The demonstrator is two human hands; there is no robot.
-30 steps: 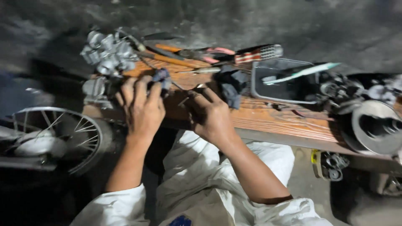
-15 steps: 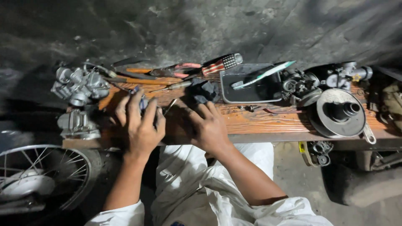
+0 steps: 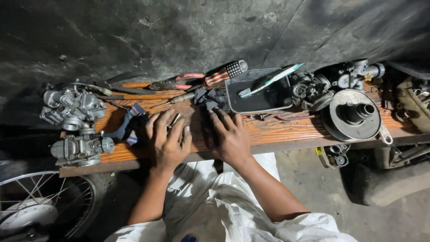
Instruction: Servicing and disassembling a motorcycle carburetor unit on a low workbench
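My left hand (image 3: 168,142) lies on the wooden plank bench (image 3: 286,132), fingers curled around a small metal part (image 3: 174,120) that shows between the index and middle fingers. My right hand (image 3: 229,138) rests flat on the plank just beside it, fingers apart and holding nothing, its fingertips close to a dark rag (image 3: 208,97). A blue cloth (image 3: 130,124) lies just left of my left hand. My white-clad legs are below the bench.
Two grey carburetors (image 3: 74,107) (image 3: 81,150) sit at the plank's left end. Behind the hands lie red-handled pliers (image 3: 179,83), a striped-handle screwdriver (image 3: 224,71) and a dark tray (image 3: 255,101) with a brush (image 3: 273,79). A round metal drum (image 3: 354,115) stands right; a spoked wheel (image 3: 42,204) lower left.
Both hands have come down from working together on the small part and now rest on the plank. The view has shifted, so the bench sits further left in frame.
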